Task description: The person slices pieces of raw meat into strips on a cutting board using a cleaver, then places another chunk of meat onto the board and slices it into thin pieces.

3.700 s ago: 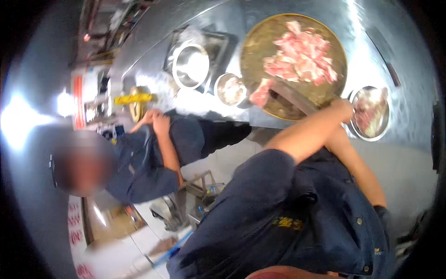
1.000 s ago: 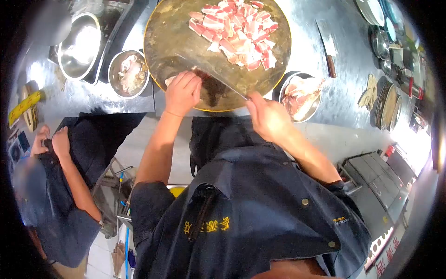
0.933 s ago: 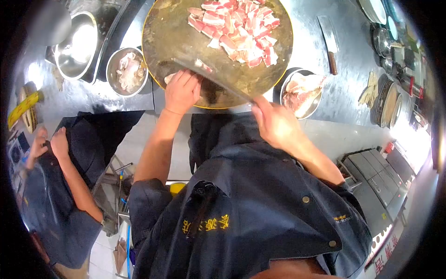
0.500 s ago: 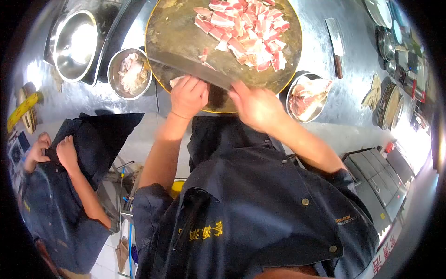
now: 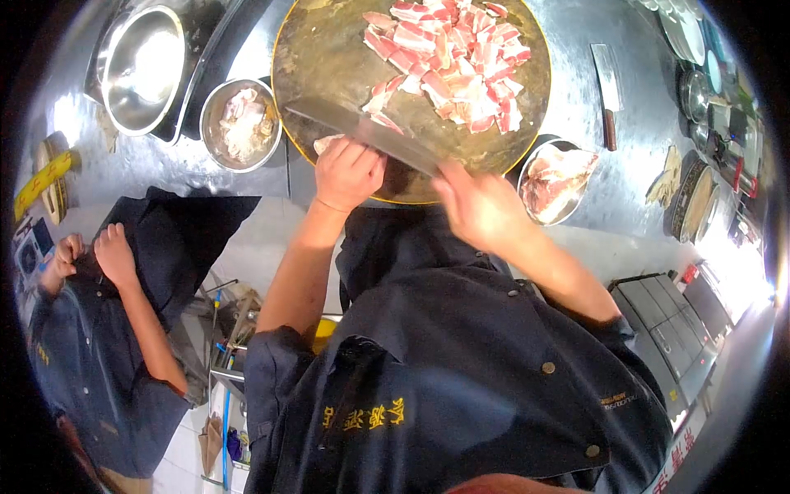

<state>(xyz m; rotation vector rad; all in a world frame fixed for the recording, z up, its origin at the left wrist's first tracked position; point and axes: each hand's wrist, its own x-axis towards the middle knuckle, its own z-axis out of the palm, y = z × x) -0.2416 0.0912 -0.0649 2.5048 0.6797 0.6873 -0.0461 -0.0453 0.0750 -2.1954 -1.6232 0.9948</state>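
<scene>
My right hand (image 5: pixel 477 207) is wrapped round the handle of a cleaver (image 5: pixel 362 132), whose blade points left over the round chopping board (image 5: pixel 321 58). Close below the blade, my left hand (image 5: pixel 349 171) is closed with its fingers curled on a piece of meat (image 5: pixel 326 144). Only a pale end of that piece shows; the rest is hidden under the fingers and blade. Sliced red-and-white meat (image 5: pixel 448 62) lies in a heap on the board's far side. A few slices lie apart from it, just beyond the blade.
Left of the board stands a metal bowl (image 5: pixel 207 123) holding pale meat; right of it, another bowl (image 5: pixel 550 216) holds a large meat piece. A second cleaver (image 5: pixel 607 86) lies at right. An empty steel basin (image 5: pixel 136 123) stands far left. Another person (image 5: pixel 115 255) stands at left.
More slices now lie just beyond the blade. Board, bowls and both my hands appear shifted slightly right in view. The other person's hands have moved a little.
</scene>
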